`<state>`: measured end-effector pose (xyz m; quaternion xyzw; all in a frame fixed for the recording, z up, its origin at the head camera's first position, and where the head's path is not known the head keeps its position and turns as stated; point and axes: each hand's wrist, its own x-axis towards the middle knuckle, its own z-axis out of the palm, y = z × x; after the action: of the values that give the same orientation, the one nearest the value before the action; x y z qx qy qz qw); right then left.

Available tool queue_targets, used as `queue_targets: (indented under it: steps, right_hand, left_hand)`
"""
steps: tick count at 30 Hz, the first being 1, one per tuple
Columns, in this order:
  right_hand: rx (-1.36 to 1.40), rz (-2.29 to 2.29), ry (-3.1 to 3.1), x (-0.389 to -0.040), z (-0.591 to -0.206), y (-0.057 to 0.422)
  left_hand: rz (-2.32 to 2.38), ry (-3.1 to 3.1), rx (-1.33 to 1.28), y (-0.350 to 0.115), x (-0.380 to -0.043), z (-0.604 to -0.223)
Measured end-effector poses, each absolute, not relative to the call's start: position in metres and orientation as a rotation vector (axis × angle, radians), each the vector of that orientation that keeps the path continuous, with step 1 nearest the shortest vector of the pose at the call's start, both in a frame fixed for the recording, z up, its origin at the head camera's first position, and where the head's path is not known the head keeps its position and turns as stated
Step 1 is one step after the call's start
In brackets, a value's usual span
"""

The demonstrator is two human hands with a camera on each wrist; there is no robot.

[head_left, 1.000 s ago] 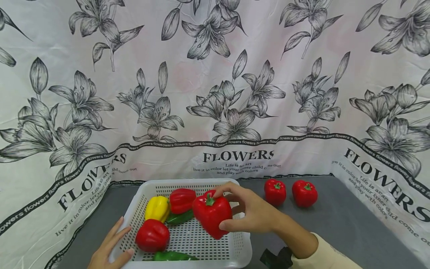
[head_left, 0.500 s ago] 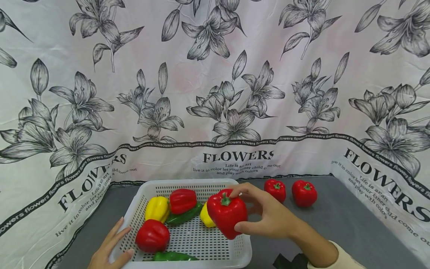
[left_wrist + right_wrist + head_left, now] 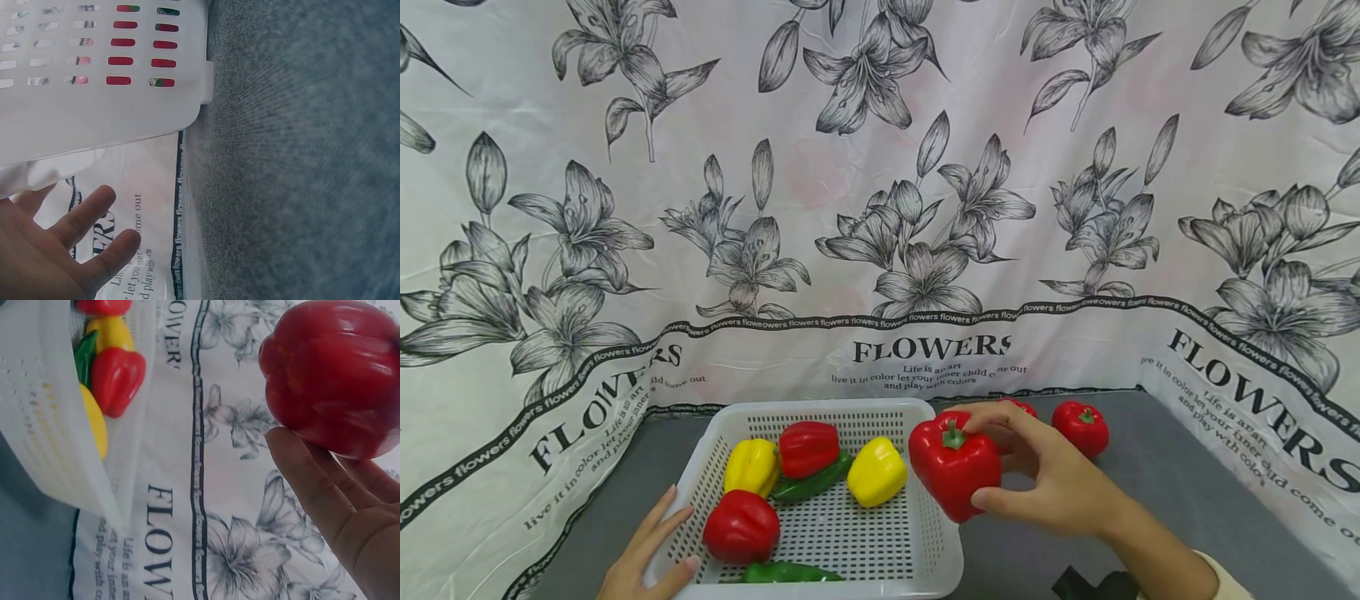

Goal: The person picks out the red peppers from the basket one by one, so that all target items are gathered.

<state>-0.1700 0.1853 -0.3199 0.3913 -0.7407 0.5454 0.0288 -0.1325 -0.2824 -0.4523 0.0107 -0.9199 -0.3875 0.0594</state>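
My right hand [image 3: 1060, 479] holds a red bell pepper [image 3: 951, 471] by its side, thumb below and fingers near the green stem. The pepper is raised at the right rim of a white perforated basket [image 3: 936, 542]. In the right wrist view the same pepper [image 3: 337, 375] rests against the fingers [image 3: 306, 469]. My left hand [image 3: 647, 554] rests at the basket's left rim with its fingers extended. In the left wrist view its fingers [image 3: 87, 215] show beside the basket wall [image 3: 94, 119]. The basket contains a red pepper [image 3: 741, 527], another red pepper [image 3: 808, 448] and a yellow pepper [image 3: 877, 472].
Also in the basket are a second yellow pepper [image 3: 751, 467] and two long green peppers, one [image 3: 812, 482] near the middle, one [image 3: 790, 572] at the front. On the grey table [image 3: 1180, 492] stands a red pepper [image 3: 1080, 429]; another [image 3: 1018, 406] is mostly hidden behind my right hand.
My right hand has carried the red bell pepper rightward, from over the basket to its right rim. The yellow pepper beneath has come into view. My left hand stays in place.
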Motion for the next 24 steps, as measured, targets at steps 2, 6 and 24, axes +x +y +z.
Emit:
queue_targets:
  steps: [2, 6, 24]
  right_hand:
    - [1.184, 1.671, -2.288, -0.169, -0.320, 0.191]
    - [1.161, 1.684, -2.269, -0.167, -0.322, 0.200]
    - [1.095, 1.594, -2.204, -0.159, -0.335, 0.240]
  left_hand:
    - [-1.177, -2.787, 0.033, -0.283, -0.133, -0.453]
    - [-1.175, -2.780, 0.023, -0.283, -0.133, -0.454]
    - [-1.181, -2.750, 0.001, -0.283, -0.131, -0.455]
